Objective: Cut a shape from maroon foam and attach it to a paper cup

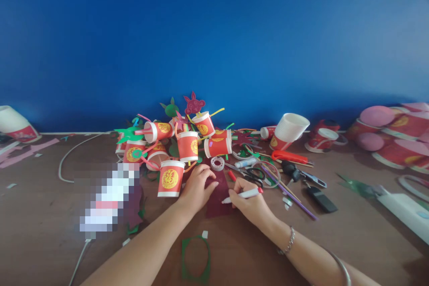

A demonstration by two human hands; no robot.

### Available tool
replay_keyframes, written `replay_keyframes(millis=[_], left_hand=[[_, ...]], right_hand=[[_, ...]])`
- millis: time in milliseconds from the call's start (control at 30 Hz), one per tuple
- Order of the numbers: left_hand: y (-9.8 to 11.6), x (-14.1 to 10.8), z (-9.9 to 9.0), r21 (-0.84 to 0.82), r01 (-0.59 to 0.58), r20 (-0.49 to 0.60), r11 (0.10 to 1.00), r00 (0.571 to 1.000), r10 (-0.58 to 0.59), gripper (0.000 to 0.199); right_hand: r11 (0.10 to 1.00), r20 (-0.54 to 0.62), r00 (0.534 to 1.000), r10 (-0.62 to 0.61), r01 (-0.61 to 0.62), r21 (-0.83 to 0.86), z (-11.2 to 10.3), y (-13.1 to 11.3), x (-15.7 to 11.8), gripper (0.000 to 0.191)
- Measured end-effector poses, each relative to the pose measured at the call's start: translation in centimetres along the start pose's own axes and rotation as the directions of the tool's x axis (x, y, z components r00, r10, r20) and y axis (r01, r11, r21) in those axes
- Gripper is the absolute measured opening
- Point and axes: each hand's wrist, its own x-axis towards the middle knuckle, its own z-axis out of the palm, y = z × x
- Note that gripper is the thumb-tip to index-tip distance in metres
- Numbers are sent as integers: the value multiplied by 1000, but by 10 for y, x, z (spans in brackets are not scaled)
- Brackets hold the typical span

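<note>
A sheet of dark red paper (217, 208) lies on the table between my hands. My left hand (198, 187) rests at its left edge, open, thumb apart from the fingers and nothing held. My right hand (246, 201) is closed around a white marker (246, 194) with a red end, its tip pointing down-left onto or just above the paper. Whether tip and paper touch, I cannot tell. A small red piece (232, 175) shows by the right fingers. Just beyond the paper sits a roll of clear tape (217, 163). One red paper cup (170, 178) stands beside my left hand.
Behind are several decorated cups (188, 146), backed by a blue wall (214, 44). Scissors (256, 174), a purple stick (291, 194) and keys (291, 170) lie right. Stacked cups (291, 129) stand farther back. A blurred-out device (107, 205) lies left, a green paper cutout (184, 257) in front.
</note>
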Motion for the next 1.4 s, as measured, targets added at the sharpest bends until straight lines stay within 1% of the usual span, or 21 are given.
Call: replay_keyframes(millis=[233, 567, 633, 767, 867, 1000, 1100, 1200, 1300, 1400], left_hand=[[-2, 0, 1, 5, -5, -2, 1000, 1000, 5, 7], [2, 0, -1, 9, -5, 10, 1000, 1000, 5, 6], [3, 0, -2, 11, 0, 15, 1000, 1000, 0, 5], [4, 1, -2, 15, 6, 23, 1000, 1000, -6, 4], [3, 2, -2, 20, 7, 26, 1000, 1000, -7, 3], [2, 1, -2, 25, 10, 26, 1000, 1000, -10, 5], [2, 1, -1, 24, 28, 18, 999, 999, -28, 11], [3, 0, -1, 22, 43, 19, 999, 999, -43, 15], [3, 0, -1, 23, 44, 27, 999, 999, -45, 15], [4, 1, -2, 24, 44, 24, 999, 999, -44, 15]], right_hand=[[1000, 6, 1000, -11, 11, -18, 0, -3, -1, 23], [1000, 29, 1000, -5, 5, -1, 1, -5, -2, 22], [1000, 25, 1000, -7, 6, 19, 0, -6, -2, 23], [990, 3, 1000, 16, -17, 139, -3, -9, -2, 27], [983, -18, 1000, 26, -22, 183, -5, -10, -2, 30], [979, 15, 1000, -4, 1, 206, -6, -8, -3, 23], [987, 60, 998, -32, 22, 157, -6, -8, -5, 21], [997, 99, 995, -27, 20, 71, -4, -8, -7, 22], [1000, 106, 994, -11, 10, 12, -2, -7, -7, 23], [1000, 114, 993, -13, 15, -12, -1, -7, -7, 23]])
